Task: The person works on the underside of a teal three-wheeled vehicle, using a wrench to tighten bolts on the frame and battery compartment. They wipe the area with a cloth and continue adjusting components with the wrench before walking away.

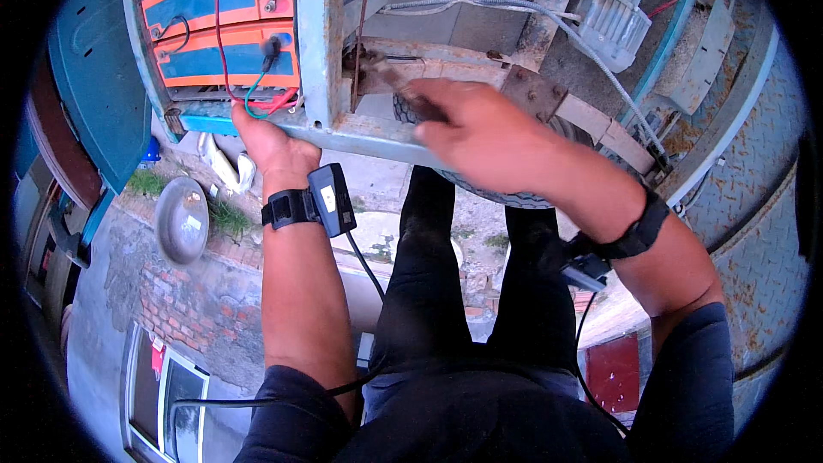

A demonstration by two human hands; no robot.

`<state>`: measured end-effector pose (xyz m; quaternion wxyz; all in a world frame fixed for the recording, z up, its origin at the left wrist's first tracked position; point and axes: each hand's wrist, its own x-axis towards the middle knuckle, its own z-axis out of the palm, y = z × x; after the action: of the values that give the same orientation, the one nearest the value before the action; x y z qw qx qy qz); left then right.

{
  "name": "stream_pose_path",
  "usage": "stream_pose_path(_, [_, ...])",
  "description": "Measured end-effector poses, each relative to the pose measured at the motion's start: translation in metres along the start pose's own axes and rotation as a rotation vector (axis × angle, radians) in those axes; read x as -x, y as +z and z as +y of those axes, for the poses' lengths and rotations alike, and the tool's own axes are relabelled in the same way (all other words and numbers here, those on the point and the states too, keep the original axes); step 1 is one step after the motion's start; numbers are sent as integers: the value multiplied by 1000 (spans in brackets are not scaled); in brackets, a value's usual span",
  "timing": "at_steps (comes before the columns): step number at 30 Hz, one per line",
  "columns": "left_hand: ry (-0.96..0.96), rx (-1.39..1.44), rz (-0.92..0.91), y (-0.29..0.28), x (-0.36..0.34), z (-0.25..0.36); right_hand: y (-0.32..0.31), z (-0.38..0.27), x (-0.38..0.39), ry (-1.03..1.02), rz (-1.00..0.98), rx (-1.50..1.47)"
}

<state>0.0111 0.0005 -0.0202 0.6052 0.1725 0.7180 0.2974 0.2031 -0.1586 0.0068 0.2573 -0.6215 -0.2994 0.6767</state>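
Observation:
My left hand (270,141) grips the blue-grey frame rail (369,137) just below the battery box, beside red and green wires (257,96). Above it are batteries (219,58) with orange and blue casings and cable lugs. My right hand (480,133), blurred by motion, is closed on a tool (407,90) that I cannot make out clearly; it reaches over the rail toward rusty metal (369,69) beside the upright post (322,43). A tyre (514,195) shows behind and below my right hand.
A grey motor housing (610,17) and conduit sit at upper right, beside a rusty tread-plate deck (754,274). A blue panel (90,94) hangs at left. Below are my legs, a metal basin (180,219) and a brick wall (171,300) with a window.

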Motion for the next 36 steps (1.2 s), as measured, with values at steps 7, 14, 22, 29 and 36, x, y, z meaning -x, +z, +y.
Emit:
stream_pose_path(7, [-10, 20, 16, 1, -2, -3, -29, 79, -35, -114, -105, -400])
stream_pose_path(14, [-47, 12, -15, -3, -4, -2, -42, 86, -50, -17, -209, -393])
stream_pose_path(22, [-20, 25, -35, -4, -6, -2, -53, 86, -61, -94, -313, -289])
stream_pose_path(29, [-24, 7, -35, -3, -4, -2, -57, 87, -74, -95, -246, -1])
stream_pose_path(36, [-50, 5, -14, -2, -4, -2, -55, 79, -93, -212, -194, 133])
